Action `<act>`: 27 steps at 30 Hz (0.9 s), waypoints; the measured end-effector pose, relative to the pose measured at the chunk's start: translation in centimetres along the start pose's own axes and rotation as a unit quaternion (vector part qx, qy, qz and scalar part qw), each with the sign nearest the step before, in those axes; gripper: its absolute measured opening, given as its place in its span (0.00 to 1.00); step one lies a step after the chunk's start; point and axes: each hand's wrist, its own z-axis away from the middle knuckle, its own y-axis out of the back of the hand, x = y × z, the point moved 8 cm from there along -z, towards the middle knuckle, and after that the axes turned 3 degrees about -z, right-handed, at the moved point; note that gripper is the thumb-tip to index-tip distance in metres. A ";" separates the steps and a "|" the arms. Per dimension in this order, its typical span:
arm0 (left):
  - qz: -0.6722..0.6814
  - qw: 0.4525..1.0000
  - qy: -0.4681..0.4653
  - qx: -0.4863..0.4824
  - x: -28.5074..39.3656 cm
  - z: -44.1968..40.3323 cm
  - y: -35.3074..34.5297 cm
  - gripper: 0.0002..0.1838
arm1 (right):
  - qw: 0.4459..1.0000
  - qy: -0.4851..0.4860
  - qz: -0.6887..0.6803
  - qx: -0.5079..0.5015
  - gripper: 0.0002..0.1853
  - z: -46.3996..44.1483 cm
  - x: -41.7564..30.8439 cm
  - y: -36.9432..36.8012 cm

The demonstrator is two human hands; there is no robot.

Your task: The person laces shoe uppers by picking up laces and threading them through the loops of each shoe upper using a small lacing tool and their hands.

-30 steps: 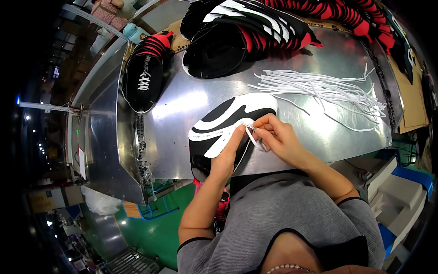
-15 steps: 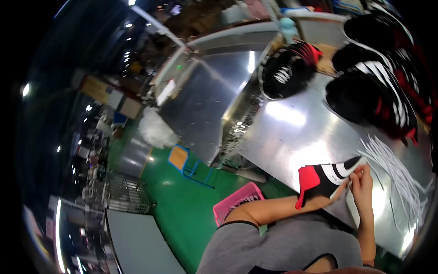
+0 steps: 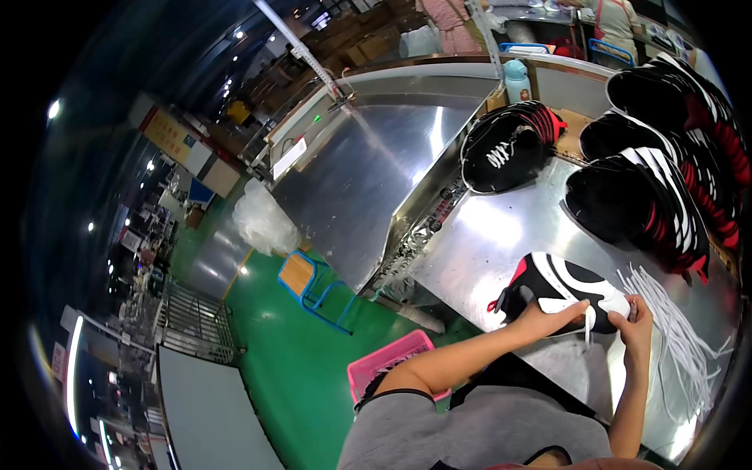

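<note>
A black, white and red shoe upper [image 3: 568,276] is held above the metal table's front edge. My left hand [image 3: 548,317] grips its near side, with the thumb on the white part. My right hand [image 3: 633,319] pinches the white toe end. From the upper, beside my left thumb, hangs a white lace [image 3: 587,325]. A bundle of white laces [image 3: 677,345] lies on the table just right of my right hand.
A laced shoe upper [image 3: 501,153] lies at the table's far left corner. Stacked uppers [image 3: 627,196] lie at the right, near a light blue bottle [image 3: 516,81]. A pink basket [image 3: 364,368] and a blue-framed stool [image 3: 298,274] stand on the green floor. People are in the background.
The view has swung left, showing more floor. The held upper has been turned, its toe end now toward my right hand, which has moved from the lace to the toe.
</note>
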 end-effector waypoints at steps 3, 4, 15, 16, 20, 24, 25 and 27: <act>-0.212 0.976 -0.005 0.054 1.5 0.0 2.5 0.15 | 0.998 -0.006 0.029 0.060 0.20 -0.4 1.3 0.3; -0.203 0.978 -0.032 0.030 2.1 0.1 2.3 0.16 | 0.997 -0.010 0.039 0.068 0.20 -1.5 2.0 0.4; -0.276 0.956 0.000 -0.104 1.6 -0.4 2.2 0.14 | 0.987 -0.054 -0.112 0.101 0.16 -2.6 1.3 -0.9; -0.220 0.963 0.023 -0.154 2.1 0.1 1.0 0.17 | 0.980 -0.051 -0.147 0.121 0.15 -2.8 1.1 -0.5; -0.541 0.830 -0.096 -0.095 2.7 0.4 1.1 0.16 | 0.991 -0.015 -0.044 0.127 0.15 -2.4 0.0 0.1; -0.573 0.802 -0.170 -0.014 4.1 0.9 0.8 0.10 | 0.996 -0.015 0.020 0.088 0.16 0.0 1.5 -1.6; -0.574 0.791 -0.214 -0.009 4.6 1.1 0.1 0.09 | 0.996 -0.013 0.061 0.068 0.15 0.7 1.6 -2.5; -0.573 0.788 -0.223 -0.004 4.9 1.1 -0.8 0.08 | 0.986 -0.004 0.160 0.052 0.14 0.9 1.7 -3.7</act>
